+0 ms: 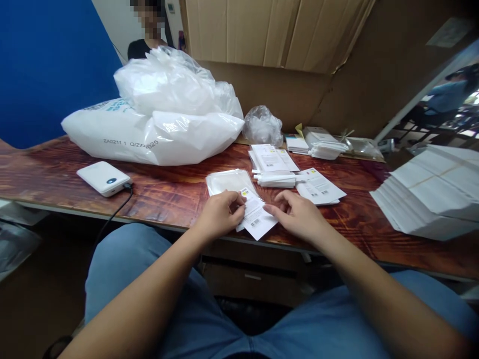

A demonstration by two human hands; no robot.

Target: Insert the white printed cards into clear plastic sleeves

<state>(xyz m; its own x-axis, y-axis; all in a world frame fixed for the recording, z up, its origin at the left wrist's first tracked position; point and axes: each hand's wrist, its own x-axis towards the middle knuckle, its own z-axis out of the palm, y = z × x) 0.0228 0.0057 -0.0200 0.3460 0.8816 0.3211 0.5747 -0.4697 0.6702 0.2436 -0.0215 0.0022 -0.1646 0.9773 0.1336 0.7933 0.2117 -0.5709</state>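
Observation:
Near the table's front edge lies a white printed card (257, 219) with a yellow mark and barcode, turned at an angle and jutting past the edge. My left hand (223, 213) is closed on the card's left side, thumb and fingers pinching it. Just to the right, my right hand (295, 214) has bent fingers, with a gap between thumb and forefinger. Its thumb tip is at the card's right edge; whether it touches is unclear. Behind the left hand lies a stack of clear plastic bags (227, 180), partly hidden by that hand.
Printed cards (320, 187) and bundled card stacks (277, 179) lie behind my right hand. Large white sacks (149, 134) stand at back left, near a white power bank (103, 178) with a cable. Banded white paper stacks (430, 194) are at right. A person (140, 49) is behind.

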